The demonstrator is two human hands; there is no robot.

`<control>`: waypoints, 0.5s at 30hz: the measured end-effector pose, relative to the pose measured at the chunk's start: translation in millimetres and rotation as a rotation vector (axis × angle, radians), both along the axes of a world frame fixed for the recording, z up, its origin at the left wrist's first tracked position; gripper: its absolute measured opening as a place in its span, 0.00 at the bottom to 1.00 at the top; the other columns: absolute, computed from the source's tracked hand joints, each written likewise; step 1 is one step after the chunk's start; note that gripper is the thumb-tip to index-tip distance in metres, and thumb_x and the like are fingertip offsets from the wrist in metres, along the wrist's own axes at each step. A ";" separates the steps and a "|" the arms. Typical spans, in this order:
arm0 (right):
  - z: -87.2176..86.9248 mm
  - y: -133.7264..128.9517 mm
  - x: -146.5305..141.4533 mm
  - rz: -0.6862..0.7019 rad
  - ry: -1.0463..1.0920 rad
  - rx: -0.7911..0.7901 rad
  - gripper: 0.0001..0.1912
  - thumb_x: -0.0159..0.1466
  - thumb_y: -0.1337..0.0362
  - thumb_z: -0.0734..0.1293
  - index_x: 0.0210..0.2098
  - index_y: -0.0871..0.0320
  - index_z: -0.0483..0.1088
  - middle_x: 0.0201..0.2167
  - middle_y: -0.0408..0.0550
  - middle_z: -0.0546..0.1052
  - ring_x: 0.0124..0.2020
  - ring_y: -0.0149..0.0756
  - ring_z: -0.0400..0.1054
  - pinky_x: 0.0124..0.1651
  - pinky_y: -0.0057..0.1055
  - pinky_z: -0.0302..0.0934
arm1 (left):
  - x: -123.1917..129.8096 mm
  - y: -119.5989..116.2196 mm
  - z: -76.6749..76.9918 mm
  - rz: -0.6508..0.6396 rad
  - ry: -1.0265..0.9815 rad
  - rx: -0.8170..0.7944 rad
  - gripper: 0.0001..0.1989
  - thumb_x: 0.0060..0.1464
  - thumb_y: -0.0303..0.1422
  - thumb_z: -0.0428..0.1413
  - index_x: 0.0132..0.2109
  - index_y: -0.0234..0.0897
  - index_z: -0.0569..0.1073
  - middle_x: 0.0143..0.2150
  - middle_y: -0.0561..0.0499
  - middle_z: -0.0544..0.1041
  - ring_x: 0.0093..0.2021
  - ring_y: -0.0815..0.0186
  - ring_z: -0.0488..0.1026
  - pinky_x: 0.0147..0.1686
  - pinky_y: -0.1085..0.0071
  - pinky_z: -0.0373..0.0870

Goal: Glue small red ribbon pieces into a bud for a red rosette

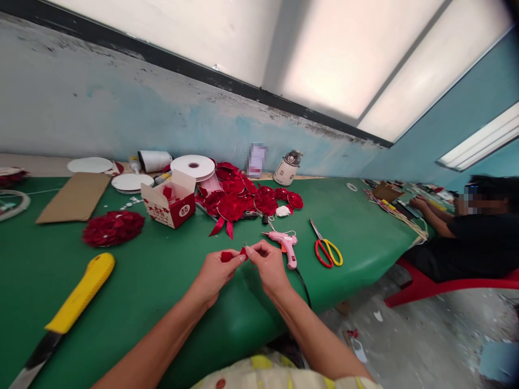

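Note:
Between my two hands is a small piece of red ribbon (226, 256). My left hand (214, 273) is closed on it, thumb pressed against the fingers. My right hand (267, 263) pinches the ribbon's other end, the fingertips of both hands nearly touching. Just beyond my right hand lies a pink glue gun (286, 243) with a black cord. Scissors with red and yellow handles (325, 248) lie to its right, blades pointing away. Behind my hands is a pile of red fabric flowers (239, 197), with ribbon tails hanging toward me.
Left on the green table (150, 292) are a yellow-handled knife (83, 292), red flower bundle (113, 228), cardboard piece (75, 197) and open red-white box (172, 208). Behind stand a white spool (193, 166) and small jar (287, 169). A person (478, 227) sits at the far right.

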State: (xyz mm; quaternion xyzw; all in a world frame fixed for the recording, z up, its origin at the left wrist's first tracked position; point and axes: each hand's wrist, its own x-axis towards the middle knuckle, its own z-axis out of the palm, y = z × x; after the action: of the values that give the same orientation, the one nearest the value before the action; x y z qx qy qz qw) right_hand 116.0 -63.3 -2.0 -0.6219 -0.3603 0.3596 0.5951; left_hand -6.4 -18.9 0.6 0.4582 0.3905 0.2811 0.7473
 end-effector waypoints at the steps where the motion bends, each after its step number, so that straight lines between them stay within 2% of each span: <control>1: 0.1 0.0 0.4 0.016 0.040 -0.008 0.10 0.53 0.59 0.69 0.22 0.59 0.70 0.18 0.40 0.65 0.22 0.29 0.57 0.26 0.27 0.53 | 0.3 0.1 -0.6 0.008 0.006 0.001 0.17 0.41 0.43 0.62 0.27 0.33 0.70 0.15 0.63 0.51 0.17 0.77 0.44 0.17 0.76 0.37; 4: 1.1 0.4 2.8 0.070 0.155 -0.037 0.14 0.56 0.55 0.67 0.26 0.60 0.71 0.20 0.42 0.69 0.24 0.30 0.61 0.27 0.27 0.55 | 0.9 0.4 -1.6 0.007 0.014 0.000 0.16 0.42 0.42 0.62 0.26 0.33 0.70 0.14 0.63 0.52 0.17 0.77 0.44 0.17 0.75 0.37; 6: 2.2 1.8 4.9 0.106 0.153 -0.043 0.16 0.57 0.53 0.66 0.28 0.61 0.72 0.23 0.44 0.71 0.25 0.31 0.63 0.28 0.27 0.56 | 0.9 0.4 -1.5 -0.001 0.010 -0.004 0.15 0.42 0.41 0.61 0.26 0.33 0.70 0.14 0.63 0.52 0.17 0.77 0.44 0.17 0.75 0.37; 10: 4.5 7.4 8.2 0.185 0.079 -0.047 0.12 0.53 0.57 0.70 0.23 0.61 0.71 0.20 0.43 0.71 0.23 0.30 0.62 0.29 0.28 0.56 | 0.6 -0.1 -0.5 -0.021 0.013 -0.016 0.16 0.42 0.42 0.62 0.25 0.33 0.68 0.15 0.63 0.52 0.17 0.77 0.44 0.17 0.75 0.37; 15: 4.7 11.9 9.3 0.192 0.085 -0.056 0.11 0.50 0.59 0.72 0.20 0.59 0.70 0.17 0.41 0.71 0.21 0.29 0.61 0.28 0.28 0.56 | 0.7 -0.4 1.3 -0.026 0.019 -0.017 0.17 0.39 0.43 0.62 0.23 0.34 0.67 0.16 0.63 0.51 0.17 0.77 0.44 0.17 0.75 0.37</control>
State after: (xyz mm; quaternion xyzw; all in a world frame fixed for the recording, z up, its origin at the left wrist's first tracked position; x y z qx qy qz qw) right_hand 125.3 -51.4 2.7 -0.5852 -0.3827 0.4509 0.5548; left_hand -5.7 -19.3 1.9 0.4596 0.3939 0.2638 0.7510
